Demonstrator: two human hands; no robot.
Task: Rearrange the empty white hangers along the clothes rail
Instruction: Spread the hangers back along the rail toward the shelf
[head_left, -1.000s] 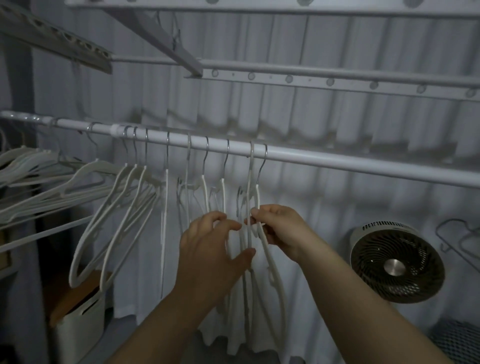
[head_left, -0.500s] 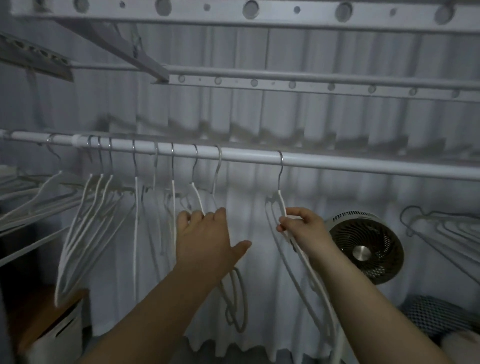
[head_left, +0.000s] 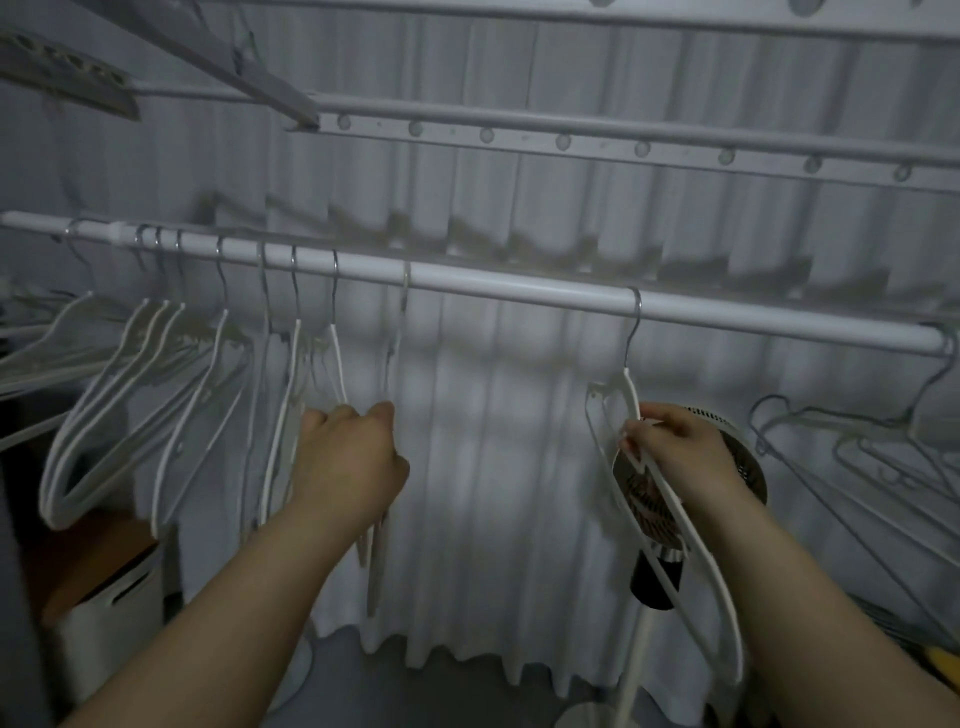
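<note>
Hangers (head_left: 171, 395) hung bunched on the rail (head_left: 519, 288), mostly left of the left hand (head_left: 348, 462), which was curled round a blurry one. One hanger (head_left: 631, 395) hung alone well off to the right, its shoulder pinched in the right hand (head_left: 675, 457), fan (head_left: 748, 478) just behind.

Fan (head_left: 748, 467), white curtain (head_left: 493, 467), bin (head_left: 114, 618)

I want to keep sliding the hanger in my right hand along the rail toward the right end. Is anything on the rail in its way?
Nothing visible blocks it. The hanger held by the right hand hooks the rail, and the rail is bare from its hook to the far-right end, where one more hook hangs.
</note>
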